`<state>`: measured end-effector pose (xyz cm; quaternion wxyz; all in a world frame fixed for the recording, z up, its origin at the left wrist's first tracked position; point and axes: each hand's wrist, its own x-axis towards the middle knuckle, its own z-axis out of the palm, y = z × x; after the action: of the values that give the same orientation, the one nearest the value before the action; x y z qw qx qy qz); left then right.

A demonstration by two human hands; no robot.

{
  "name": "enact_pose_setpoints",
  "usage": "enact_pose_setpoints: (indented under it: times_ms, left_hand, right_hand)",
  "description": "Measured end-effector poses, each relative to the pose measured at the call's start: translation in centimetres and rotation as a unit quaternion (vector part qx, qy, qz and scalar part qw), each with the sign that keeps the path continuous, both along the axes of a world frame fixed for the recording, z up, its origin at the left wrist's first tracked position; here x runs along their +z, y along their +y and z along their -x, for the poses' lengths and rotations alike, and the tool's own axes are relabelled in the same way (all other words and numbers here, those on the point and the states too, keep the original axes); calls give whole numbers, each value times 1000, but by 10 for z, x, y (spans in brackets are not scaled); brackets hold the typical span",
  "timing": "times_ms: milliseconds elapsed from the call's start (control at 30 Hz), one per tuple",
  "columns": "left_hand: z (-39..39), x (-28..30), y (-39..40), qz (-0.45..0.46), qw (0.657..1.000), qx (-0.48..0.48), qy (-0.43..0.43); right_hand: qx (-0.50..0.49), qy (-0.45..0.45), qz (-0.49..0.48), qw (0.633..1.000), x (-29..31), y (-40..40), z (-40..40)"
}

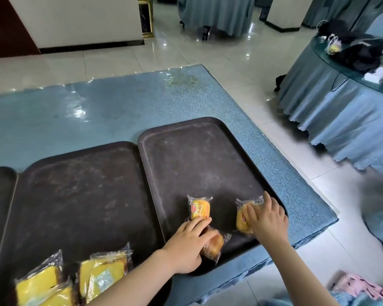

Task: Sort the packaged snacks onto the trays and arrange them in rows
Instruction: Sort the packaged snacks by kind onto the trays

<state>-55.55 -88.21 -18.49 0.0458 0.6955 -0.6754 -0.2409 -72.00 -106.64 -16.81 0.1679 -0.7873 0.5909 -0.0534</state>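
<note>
- We have both hands on the right tray (208, 151), near its front edge, where three wrapped small cakes lie.
- Our left hand (187, 246) rests with fingers fairly straight over the browner bun-like cake (215, 245); the fingertips reach the lower edge of the yellow-labelled cake (200, 209). It looks like a press or a nudge, not a grip.
- Our right hand (266, 219) lies flat, fingers spread, on the third cake (241, 219), close to the tray's right rim. We cannot tell whether the thumb is tucked under it.
- On the middle tray (80, 186), at its near edge, lie the wrapped yellow cake slices (102, 274), overlapping.
- We judge these packs light and soft: the sponge would squash under pressure, so flat fingers should slide them into rows.
- The clear film looks slick and crinkly; to lift, we would pinch the crimped end seam or cup the sides lightly.
- The worn tray surface likely lets them slide easily.
</note>
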Motion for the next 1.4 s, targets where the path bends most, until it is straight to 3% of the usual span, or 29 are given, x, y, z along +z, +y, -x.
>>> enact_pose_setpoints:
  times_ms: [167, 433, 700, 1000, 1400]
  left_hand:
    - [-17, 15, 12, 13, 1000, 15, 5]
    - [-87, 24, 84, 85, 985, 149, -38]
    - [-198, 47, 243, 165, 944, 280, -53]
    - [-302, 80, 454, 135, 906, 387, -106]
    - [-343, 122, 557, 203, 850, 477, -92]
  right_hand:
    - [75, -25, 22, 997, 20, 15, -28]
    - [244, -53, -9, 968, 44, 91, -111]
    - [322, -76, -18, 944, 60, 225, -221]
    - [367, -94, -2, 925, 72, 387, -313]
    - [473, -114, -37, 873, 88, 488, -400]
